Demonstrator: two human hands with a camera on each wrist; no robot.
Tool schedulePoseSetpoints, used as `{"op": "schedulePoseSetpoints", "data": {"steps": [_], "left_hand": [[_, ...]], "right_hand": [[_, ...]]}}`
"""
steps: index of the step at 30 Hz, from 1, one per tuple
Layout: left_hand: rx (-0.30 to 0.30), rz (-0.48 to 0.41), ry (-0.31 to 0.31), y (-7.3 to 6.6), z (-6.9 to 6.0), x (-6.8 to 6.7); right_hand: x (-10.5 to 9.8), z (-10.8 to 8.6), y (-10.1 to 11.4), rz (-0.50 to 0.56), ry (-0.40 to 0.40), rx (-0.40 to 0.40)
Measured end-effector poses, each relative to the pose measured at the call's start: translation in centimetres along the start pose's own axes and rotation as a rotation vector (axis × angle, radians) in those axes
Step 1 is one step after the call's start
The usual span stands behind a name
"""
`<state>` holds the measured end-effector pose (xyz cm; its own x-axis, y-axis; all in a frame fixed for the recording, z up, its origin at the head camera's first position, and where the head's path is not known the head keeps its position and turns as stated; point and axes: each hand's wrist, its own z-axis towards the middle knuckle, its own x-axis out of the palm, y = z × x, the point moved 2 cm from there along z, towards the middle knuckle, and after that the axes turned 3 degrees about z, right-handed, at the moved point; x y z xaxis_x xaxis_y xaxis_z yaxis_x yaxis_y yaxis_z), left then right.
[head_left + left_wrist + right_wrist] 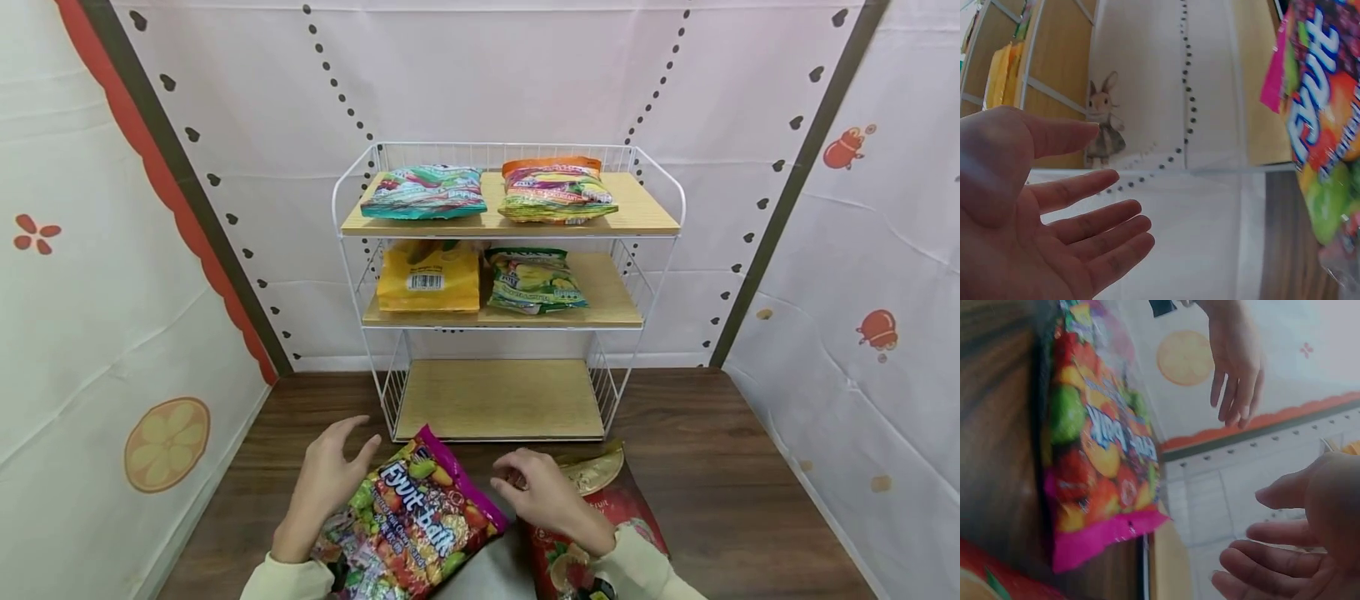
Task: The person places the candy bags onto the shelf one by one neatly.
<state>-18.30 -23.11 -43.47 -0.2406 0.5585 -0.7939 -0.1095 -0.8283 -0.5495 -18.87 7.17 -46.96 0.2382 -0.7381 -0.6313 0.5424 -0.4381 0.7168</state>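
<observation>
A candy bag with a pink-purple top edge and fruit pictures lies slanted on the brown table in front of the rack. My left hand is at the bag's left side, fingers spread and holding nothing; the left wrist view shows its palm bare. To the bag's right is my right hand, fingers loosely bent and nothing in them. Under the right forearm lies a red fruit-printed bag, partly covered by that arm. In the right wrist view the right hand stands apart from the candy bag.
A white wire rack with wooden shelves stands behind. Its top shelf carries a teal bag and an orange-yellow bag. On the middle shelf are a yellow bag and a green bag. The bottom shelf shows bare wood.
</observation>
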Motion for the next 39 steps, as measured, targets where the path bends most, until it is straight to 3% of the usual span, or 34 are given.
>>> {"op": "schedulePoseSetpoints", "data": {"steps": [7,13,27,31,39], "left_hand": [[-0.063,0.036,0.109,2.3,-0.6,0.1],[-0.079,0.057,0.219,3.8,-0.7,0.6],[-0.159,0.070,0.361,6.7,-0.8,1.4],[-0.174,0.072,0.405,7.2,-0.8,1.6],[-0.226,0.068,0.484,8.1,-0.8,2.4]], "right_hand": [[2.2,-0.5,0.8,0.004,0.127,0.030],[4.0,-1.1,1.5,-0.023,0.202,0.022],[7.0,-1.9,1.7,-0.083,0.317,0.092],[7.6,-2.1,1.4,-0.059,0.352,0.164],[8.2,-2.6,1.0,-0.033,0.426,0.399]]}}
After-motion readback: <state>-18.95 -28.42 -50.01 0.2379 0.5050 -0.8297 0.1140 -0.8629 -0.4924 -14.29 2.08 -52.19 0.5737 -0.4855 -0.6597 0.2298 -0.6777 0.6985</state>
